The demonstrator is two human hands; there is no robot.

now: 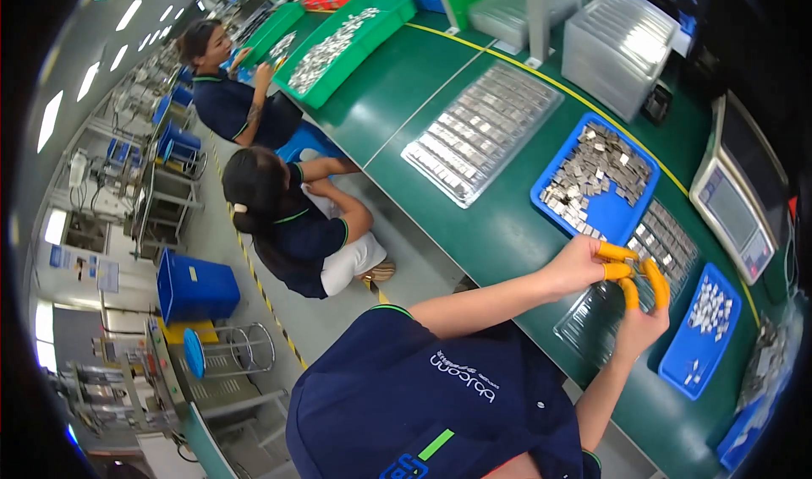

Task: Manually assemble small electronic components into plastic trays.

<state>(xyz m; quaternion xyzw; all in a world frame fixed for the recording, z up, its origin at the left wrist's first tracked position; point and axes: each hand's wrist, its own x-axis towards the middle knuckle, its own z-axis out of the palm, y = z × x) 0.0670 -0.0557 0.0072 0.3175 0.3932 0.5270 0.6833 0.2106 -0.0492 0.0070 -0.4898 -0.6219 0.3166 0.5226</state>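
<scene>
Both hands, left (584, 268) and right (639, 318), are brought together, orange-capped fingertips pinching over a clear tray (609, 310). Small parts are best seated squarely; the blue bin (622, 217) lies just beyond.

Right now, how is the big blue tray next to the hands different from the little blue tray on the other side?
The big blue tray is wide and heaped with flat grey metal pieces; the small blue tray is narrower and holds only a loose scatter of little pale pieces, with much bare bottom showing. The big tray lies beyond the left hand; the small one lies beside the right hand. Both are blue and sit on the green bench.
</scene>
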